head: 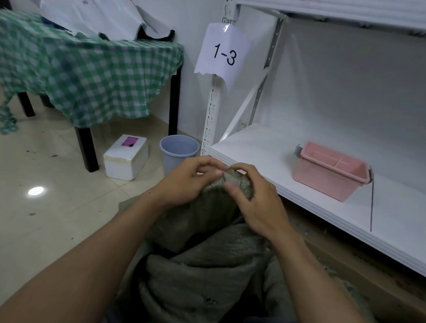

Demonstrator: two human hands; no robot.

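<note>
Left hand point(188, 182) and right hand point(259, 203), fingers curled, pinch the bunched neck of a grey-green woven sack point(198, 269), fingertips meeting at its top; both forearms reach forward on either side of it. The sack stands slumped on the tiled floor point(36, 224), just in front of a white shelf point(271, 150) carrying a pink divided tub point(330, 175). Beyond: a grey bucket point(178, 149), a white foam box point(125, 158), a paper label point(224, 55) reading "1-3" on the rack post, and a bench point(81, 69) under green checked cloth
</note>
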